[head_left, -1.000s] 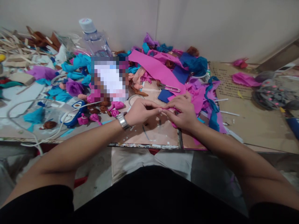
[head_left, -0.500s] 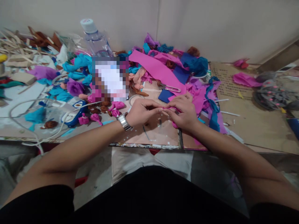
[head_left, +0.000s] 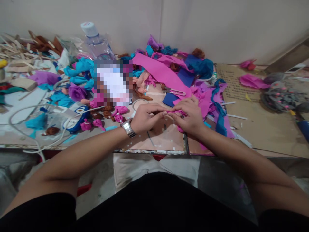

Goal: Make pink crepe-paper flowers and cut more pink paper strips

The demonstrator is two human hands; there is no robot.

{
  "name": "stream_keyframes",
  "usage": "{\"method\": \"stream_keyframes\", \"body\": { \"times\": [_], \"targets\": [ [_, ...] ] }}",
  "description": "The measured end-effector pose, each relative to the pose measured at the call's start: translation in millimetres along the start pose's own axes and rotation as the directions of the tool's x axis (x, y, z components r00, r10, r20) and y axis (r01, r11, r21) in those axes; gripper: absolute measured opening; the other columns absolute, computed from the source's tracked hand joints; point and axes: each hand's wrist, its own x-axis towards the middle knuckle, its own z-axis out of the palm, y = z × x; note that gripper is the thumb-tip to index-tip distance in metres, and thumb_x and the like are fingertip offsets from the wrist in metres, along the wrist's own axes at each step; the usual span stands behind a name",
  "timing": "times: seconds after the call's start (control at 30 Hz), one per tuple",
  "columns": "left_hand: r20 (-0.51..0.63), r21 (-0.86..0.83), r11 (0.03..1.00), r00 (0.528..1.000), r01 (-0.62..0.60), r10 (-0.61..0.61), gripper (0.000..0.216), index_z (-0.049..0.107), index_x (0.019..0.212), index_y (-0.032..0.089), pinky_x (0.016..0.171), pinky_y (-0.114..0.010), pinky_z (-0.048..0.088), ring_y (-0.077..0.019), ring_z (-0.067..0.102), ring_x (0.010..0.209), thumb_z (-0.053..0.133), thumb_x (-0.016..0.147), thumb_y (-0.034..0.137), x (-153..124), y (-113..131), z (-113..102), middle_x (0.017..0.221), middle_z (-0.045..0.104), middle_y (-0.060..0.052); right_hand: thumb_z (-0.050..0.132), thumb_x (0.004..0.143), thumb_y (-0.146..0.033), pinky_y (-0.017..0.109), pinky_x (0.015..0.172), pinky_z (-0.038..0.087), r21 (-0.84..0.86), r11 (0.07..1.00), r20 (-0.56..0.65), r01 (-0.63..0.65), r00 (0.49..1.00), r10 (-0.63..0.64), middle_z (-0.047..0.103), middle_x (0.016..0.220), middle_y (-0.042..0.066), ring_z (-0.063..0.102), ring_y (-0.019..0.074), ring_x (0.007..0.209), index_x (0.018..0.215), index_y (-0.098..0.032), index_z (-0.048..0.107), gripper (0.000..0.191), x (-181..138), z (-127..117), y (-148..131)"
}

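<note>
My left hand (head_left: 149,117), with a metal watch (head_left: 128,128) on its wrist, pinches the end of a small piece of pink crepe paper (head_left: 178,112) between thumb and index finger. Closed on the same piece from the other side is my right hand (head_left: 187,116), its fingers curled over most of it. Both hands meet just above the table's front part. Beyond them lie small thread snips (head_left: 175,91) on a long pink paper strip (head_left: 159,71). A folded dark blue paper (head_left: 170,99) is close to my right fingers.
Crumpled blue, purple and pink papers heap along the wall. A clear bottle (head_left: 98,45) stands behind a blurred-out patch. Small pink twisted pieces (head_left: 98,123), a blue-and-white device (head_left: 76,119) and a white cable (head_left: 16,124) lie left; flattened cardboard (head_left: 256,125) lies right.
The view has shifted very slightly. Both hands keep their hold on the pink paper, with only a tiny movement of the fingers.
</note>
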Motion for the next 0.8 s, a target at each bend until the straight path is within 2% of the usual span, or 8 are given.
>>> {"method": "stream_keyframes", "body": {
  "times": [0.3,0.53,0.63,0.7,0.8],
  "targets": [
    [0.064,-0.023,0.999,0.997,0.045,-0.043,0.027,0.083,0.104,0.017,0.069,-0.021,0.056,-0.0122,0.073,0.072,0.067,0.102,0.039,1.3,3.7,-0.9,0.088,0.082,-0.007,0.081,0.094,-0.033,0.047,0.089,0.044,0.019,0.998,-0.015,0.060,0.998,-0.060,0.080,0.086,0.002,0.071,0.0251,0.089,0.092,-0.026,0.076,0.009,1.3,-1.4,1.2],
    [0.083,0.037,0.997,0.995,-0.064,0.061,0.025,0.081,0.104,0.017,0.076,-0.024,0.054,-0.0140,0.072,0.079,0.065,0.103,0.037,1.4,3.2,-3.3,0.088,0.080,-0.007,0.081,0.094,-0.034,0.046,0.089,0.048,0.044,0.998,0.034,0.040,0.999,-0.042,0.082,0.096,0.004,0.073,0.0249,0.092,0.103,-0.028,0.080,0.011,1.9,-2.1,1.3],
    [0.103,-0.037,0.997,0.993,0.063,-0.059,0.026,0.081,0.101,0.017,0.072,-0.023,0.053,-0.0127,0.071,0.075,0.068,0.101,0.040,1.2,0.5,-3.2,0.086,0.079,-0.006,0.080,0.095,-0.033,0.045,0.087,0.049,0.058,0.996,0.028,0.065,0.997,-0.067,0.082,0.097,0.004,0.073,0.0248,0.093,0.104,-0.031,0.082,0.010,1.9,-2.4,3.7],
    [0.147,-0.149,0.972,0.976,0.184,-0.162,0.031,0.081,0.100,0.016,0.067,-0.022,0.053,-0.0117,0.069,0.069,0.070,0.099,0.045,1.9,-1.8,-2.6,0.083,0.078,-0.006,0.080,0.095,-0.032,0.045,0.086,0.049,0.072,0.993,0.013,0.090,0.996,-0.091,0.082,0.095,0.004,0.073,0.0246,0.092,0.102,-0.030,0.083,0.008,1.9,-3.0,3.4],
    [0.229,-0.288,0.913,0.946,0.290,-0.228,0.039,0.079,0.097,0.014,0.064,-0.022,0.053,-0.0119,0.069,0.068,0.072,0.096,0.052,4.3,-3.9,-1.2,0.080,0.078,-0.006,0.079,0.095,-0.033,0.045,0.088,0.050,0.092,0.992,0.012,0.092,0.996,-0.094,0.082,0.094,0.004,0.073,0.0242,0.091,0.099,-0.028,0.081,0.006,2.1,-4.0,0.6]
  ]
}}
